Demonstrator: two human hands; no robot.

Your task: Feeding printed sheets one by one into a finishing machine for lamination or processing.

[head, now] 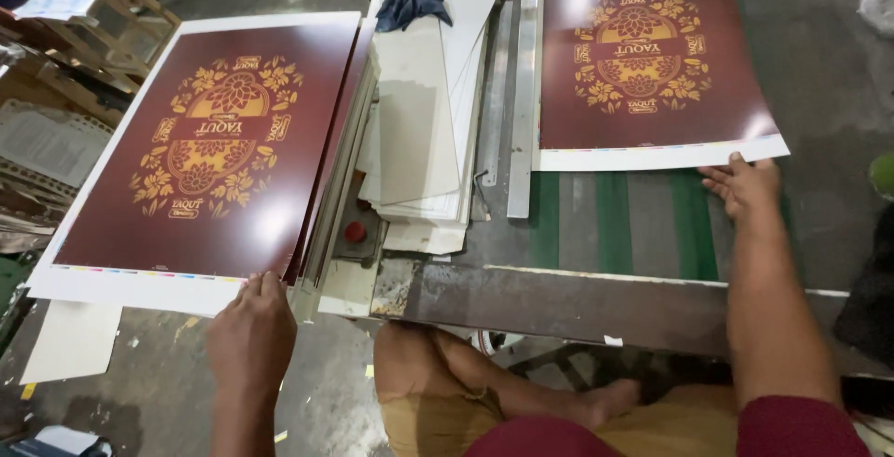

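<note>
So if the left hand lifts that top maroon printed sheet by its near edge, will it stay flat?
Probably not: the sheet looks thin and wide, so it should sag when the left hand lifts one edge. Its glossy face shows glare, so it may slide easily off the stack.

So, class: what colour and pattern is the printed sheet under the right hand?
Dark maroon sheet with a gold floral design and white border, seen in the head view.
</note>
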